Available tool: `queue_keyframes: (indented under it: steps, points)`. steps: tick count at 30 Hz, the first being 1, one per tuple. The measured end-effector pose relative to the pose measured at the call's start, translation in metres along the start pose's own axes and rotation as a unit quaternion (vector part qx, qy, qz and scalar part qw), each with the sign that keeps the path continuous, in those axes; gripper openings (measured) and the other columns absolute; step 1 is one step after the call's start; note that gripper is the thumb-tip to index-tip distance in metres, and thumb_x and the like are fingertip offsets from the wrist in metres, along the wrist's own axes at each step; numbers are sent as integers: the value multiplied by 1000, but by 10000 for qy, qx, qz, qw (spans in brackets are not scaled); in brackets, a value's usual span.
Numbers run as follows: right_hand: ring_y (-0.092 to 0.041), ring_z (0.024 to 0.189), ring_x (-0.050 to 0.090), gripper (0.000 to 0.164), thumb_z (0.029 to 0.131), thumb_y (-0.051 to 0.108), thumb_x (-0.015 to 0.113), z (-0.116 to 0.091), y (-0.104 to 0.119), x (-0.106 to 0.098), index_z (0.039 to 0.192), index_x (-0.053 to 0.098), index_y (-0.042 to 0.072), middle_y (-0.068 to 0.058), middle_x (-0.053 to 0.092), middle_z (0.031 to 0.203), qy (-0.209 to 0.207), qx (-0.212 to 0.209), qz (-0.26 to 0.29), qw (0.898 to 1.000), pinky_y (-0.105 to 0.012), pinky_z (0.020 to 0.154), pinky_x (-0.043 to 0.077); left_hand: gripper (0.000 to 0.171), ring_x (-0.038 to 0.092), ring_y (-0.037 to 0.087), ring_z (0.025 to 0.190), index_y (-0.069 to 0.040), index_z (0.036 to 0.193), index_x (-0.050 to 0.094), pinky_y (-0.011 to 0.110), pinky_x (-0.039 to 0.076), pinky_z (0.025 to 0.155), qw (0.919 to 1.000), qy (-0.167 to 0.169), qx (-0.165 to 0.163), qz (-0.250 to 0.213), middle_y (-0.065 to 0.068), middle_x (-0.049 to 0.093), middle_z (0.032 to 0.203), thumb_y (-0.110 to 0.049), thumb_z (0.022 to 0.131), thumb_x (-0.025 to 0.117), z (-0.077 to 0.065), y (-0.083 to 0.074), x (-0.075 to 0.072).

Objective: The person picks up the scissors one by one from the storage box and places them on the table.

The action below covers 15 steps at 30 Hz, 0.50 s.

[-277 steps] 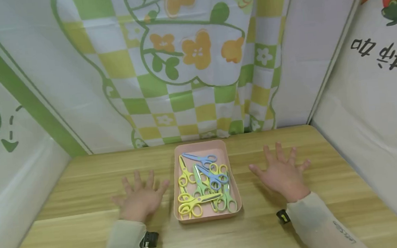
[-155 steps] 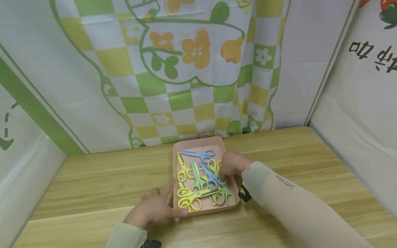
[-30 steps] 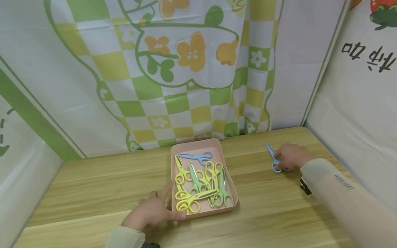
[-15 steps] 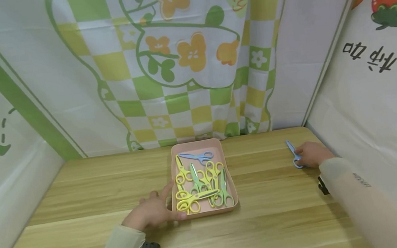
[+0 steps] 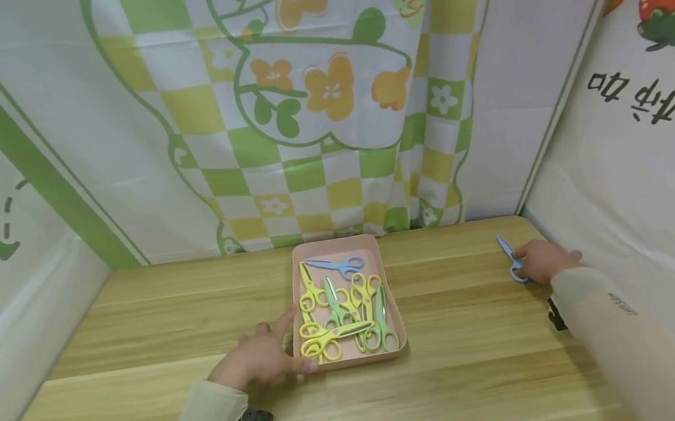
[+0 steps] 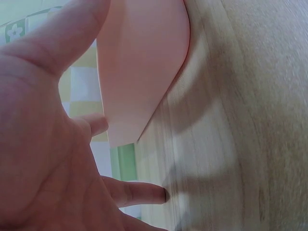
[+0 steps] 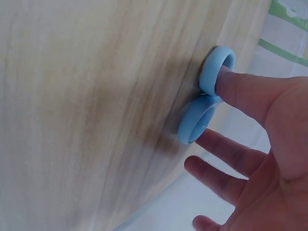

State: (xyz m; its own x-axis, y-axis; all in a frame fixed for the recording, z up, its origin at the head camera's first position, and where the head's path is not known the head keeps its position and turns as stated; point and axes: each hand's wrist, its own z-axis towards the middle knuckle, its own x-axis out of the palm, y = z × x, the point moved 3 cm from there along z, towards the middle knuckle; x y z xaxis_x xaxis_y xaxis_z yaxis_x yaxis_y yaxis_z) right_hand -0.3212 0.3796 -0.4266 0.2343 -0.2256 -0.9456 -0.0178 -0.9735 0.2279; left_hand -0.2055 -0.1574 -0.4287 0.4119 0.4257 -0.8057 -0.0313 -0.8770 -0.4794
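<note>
A pair of blue scissors (image 5: pixel 507 249) lies on the far right of the table, blade away from the person. My right hand (image 5: pixel 542 261) pinches it by the handle loops. In the right wrist view the thumb (image 7: pixel 236 88) overlaps one blue loop (image 7: pixel 209 77), the index fingertip is at the other, and the remaining fingers spread out. Mid-table stands a pink tray (image 5: pixel 395 334) with several yellow and green scissors and one blue pair (image 5: pixel 335 265). My left hand (image 5: pixel 258 359) touches its near left corner, fingers extended, the thumb (image 6: pixel 77 33) along its rim.
The tray stands near the back edge of the wooden table (image 5: pixel 451 376), before a checkered curtain (image 5: pixel 346 169). White printed walls (image 5: pixel 630 209) flank the table. Wood surface lies between the tray and the right hand.
Earlier both hands lay flat beside the tray. The right hand took one blue pair of scissors from it and carried it to the far right. The left hand moved onto the tray's corner.
</note>
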Motion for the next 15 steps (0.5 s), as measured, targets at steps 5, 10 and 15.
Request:
queue_keyframes:
  steps: [5, 10, 15]
  points:
    - [-61, 126, 37, 52, 90, 26, 68, 1, -1, -1, 136, 59, 2, -33, 46, 140, -54, -53, 26, 10000, -91, 84, 9, 123, 11, 80, 121, -22, 162, 10, 87, 17, 89, 10000, -11, 7, 7, 48, 16, 147, -70, 69, 75, 1, -1, 0]
    - [-60, 125, 39, 53, 90, 27, 68, -1, 0, -3, 136, 59, 1, -32, 48, 139, -46, -37, 45, 10000, -90, 84, 11, 124, 10, 80, 120, -22, 162, 10, 87, 16, 89, 10000, -28, 19, -22, 49, 16, 147, -69, 69, 76, 0, -1, -1]
    - [-59, 123, 41, 53, 90, 28, 68, -2, 1, -3, 135, 60, 2, -32, 49, 139, -65, -1, 25, 10000, -88, 85, 14, 124, 11, 81, 120, -21, 162, 11, 87, 16, 90, 10000, -57, 41, -48, 49, 18, 146, -69, 68, 77, -1, -1, -1]
